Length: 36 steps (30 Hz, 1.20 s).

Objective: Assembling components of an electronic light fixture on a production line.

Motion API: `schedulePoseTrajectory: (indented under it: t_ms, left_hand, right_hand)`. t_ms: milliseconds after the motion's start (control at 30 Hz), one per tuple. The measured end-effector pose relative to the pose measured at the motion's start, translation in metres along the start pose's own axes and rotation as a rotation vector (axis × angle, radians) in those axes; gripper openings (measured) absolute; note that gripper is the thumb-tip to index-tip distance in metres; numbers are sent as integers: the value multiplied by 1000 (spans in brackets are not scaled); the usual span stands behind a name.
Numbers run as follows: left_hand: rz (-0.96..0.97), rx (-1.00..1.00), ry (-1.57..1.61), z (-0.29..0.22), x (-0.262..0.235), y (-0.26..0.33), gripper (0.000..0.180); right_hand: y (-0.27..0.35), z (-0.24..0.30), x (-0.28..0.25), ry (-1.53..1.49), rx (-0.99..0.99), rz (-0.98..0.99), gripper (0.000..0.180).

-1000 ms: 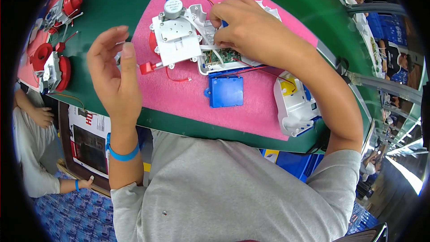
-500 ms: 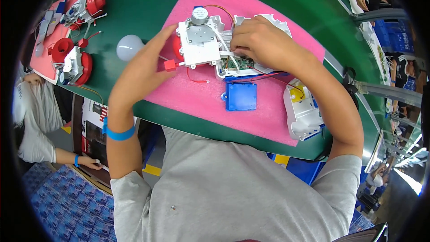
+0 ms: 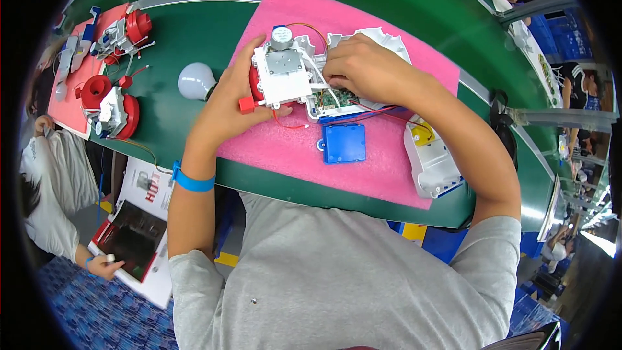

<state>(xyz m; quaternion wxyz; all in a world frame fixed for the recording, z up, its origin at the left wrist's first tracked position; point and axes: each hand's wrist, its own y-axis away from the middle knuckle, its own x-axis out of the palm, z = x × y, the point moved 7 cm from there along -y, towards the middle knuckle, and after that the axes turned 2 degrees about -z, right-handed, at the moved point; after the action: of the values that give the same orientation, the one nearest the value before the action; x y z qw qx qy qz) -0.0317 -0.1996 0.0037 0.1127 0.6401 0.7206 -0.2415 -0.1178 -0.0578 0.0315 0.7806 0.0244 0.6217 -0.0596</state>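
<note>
Two hands: both on the motor unit (image 3: 283,78)
Look: white boxy housing, grey metal plate, round cap on top, red part under
Axis: long side runs away from the person, cap end farthest
Place: pink mat (image 3: 363,155), desk (image 3: 181,45)
Left hand (image 3: 227,107): fingers clasp its left side
Right hand (image 3: 363,68): fingers curled, pressing wires beside it
Near: blue box (image 3: 344,143), bulb (image 3: 194,80)

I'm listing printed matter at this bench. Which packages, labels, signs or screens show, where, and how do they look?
Printed sheet: hanging below the green table's near edge, left of the person; white, red lettering, small picture.
Booklet: lower left, held by another person's hand; dark page, red border.
No screens visible.
</note>
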Motion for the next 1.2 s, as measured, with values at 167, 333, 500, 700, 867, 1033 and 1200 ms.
schedulePoseTrajectory:
  t_ms: [167,333,500,700,867,1033,1200]
  left_hand:
    - [-55,96,-142,-21,-8,-3,98]
    - [-39,136,179,-34,2,-7,103]
    - [74,43,523,-21,21,-3,102]
    - [68,-121,1276,-3,33,0,84]
    - [-101,-204,1168,5,43,1,78]
    - [-167,-59,994,-13,44,-4,84]
    - [-295,-46,860,-8,16,-10,67]
  right_hand:
    - [1,0,-1,-14,12,-19,10]
    - [3,1,0,-13,-30,-112,12]
    - [5,6,-1,31,-36,-142,13]
    - [4,2,-1,17,6,-123,13]
    - [7,-5,3,-42,62,-166,13]
    - [7,-1,1,-75,18,-205,13]
    - [11,-4,-11,-118,-7,-133,11]
